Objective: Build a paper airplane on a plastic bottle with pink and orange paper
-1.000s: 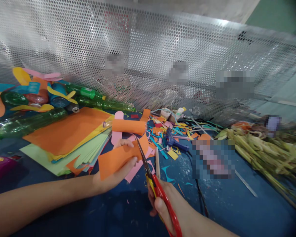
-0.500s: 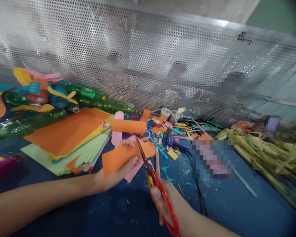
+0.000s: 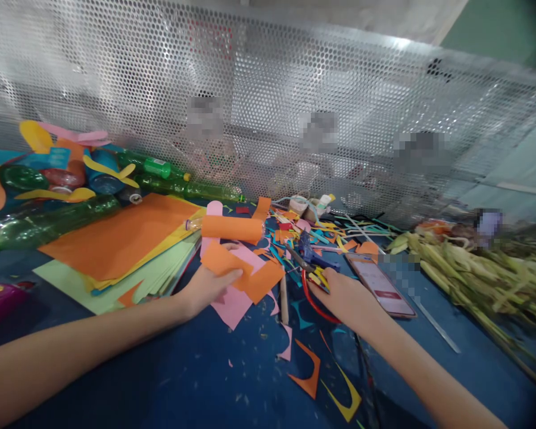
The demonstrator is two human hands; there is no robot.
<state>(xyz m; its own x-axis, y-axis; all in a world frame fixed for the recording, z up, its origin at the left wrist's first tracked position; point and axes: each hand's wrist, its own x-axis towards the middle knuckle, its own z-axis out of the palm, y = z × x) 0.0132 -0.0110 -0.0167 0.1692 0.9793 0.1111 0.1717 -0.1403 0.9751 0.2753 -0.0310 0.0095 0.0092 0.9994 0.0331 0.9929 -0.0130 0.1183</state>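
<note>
My left hand (image 3: 211,285) pinches a piece of orange paper (image 3: 261,280) between thumb and fingers, above pink paper (image 3: 232,307) lying on the blue table. Just beyond it a small plastic bottle wrapped in orange paper (image 3: 234,228) lies on its side. To the right, my right hand (image 3: 342,292) is closed on a pair of scissors with red handles (image 3: 310,298), low over the table. Their blades point away and to the left, close to a blue glue gun (image 3: 312,253). My palm hides part of the handles.
Coloured paper sheets (image 3: 120,238) are stacked at left, near green bottles (image 3: 58,223) and paper-decorated bottles. Cut scraps (image 3: 310,372) are scattered around. A phone (image 3: 384,289) and dried husks (image 3: 469,280) lie at right. People sit behind the perforated screen (image 3: 259,101).
The scissors have moved away from the orange paper to the right with my right hand. My left hand has shifted slightly and the orange paper has turned. Scraps now show in front.
</note>
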